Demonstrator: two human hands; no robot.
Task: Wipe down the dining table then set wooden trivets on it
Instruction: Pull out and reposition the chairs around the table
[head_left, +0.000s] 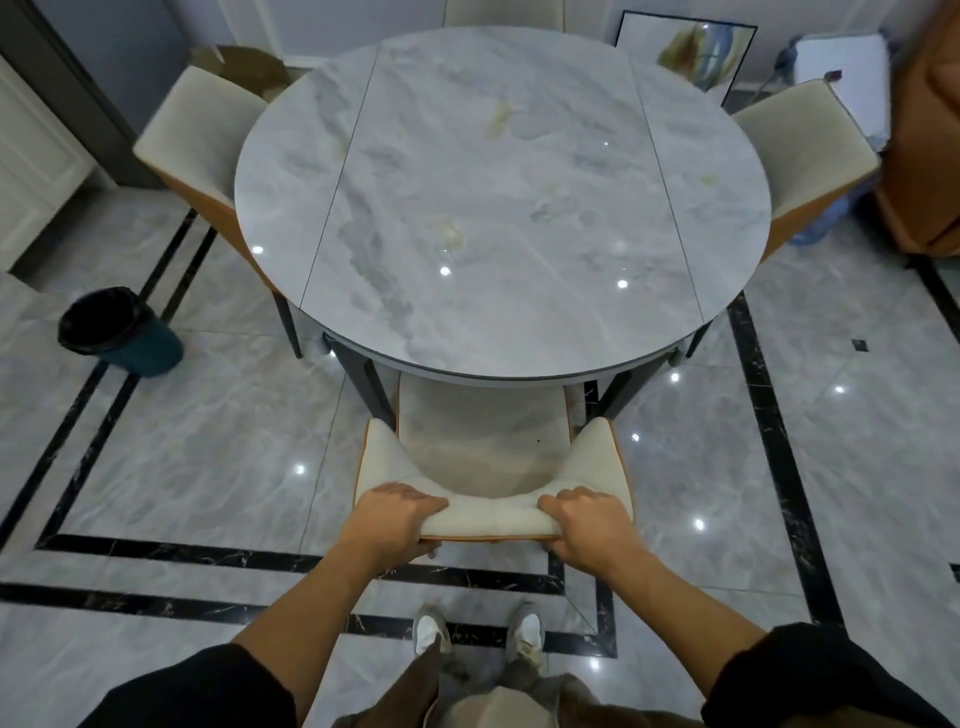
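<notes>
A round grey marble dining table (498, 208) fills the middle of the view, with a few yellowish smears on its top. A cream chair with an orange back (493, 457) stands at its near edge, the seat partly under the table. My left hand (395, 517) grips the top of the chair's backrest on the left. My right hand (587, 519) grips the same backrest on the right. No cloth or wooden trivets are in view.
Cream chairs stand at the table's left (202, 124) and right (800, 140), another at the far side. A dark bin with a black liner (114, 327) sits on the floor at left. A framed picture (685, 52) leans on the far wall. My feet show below.
</notes>
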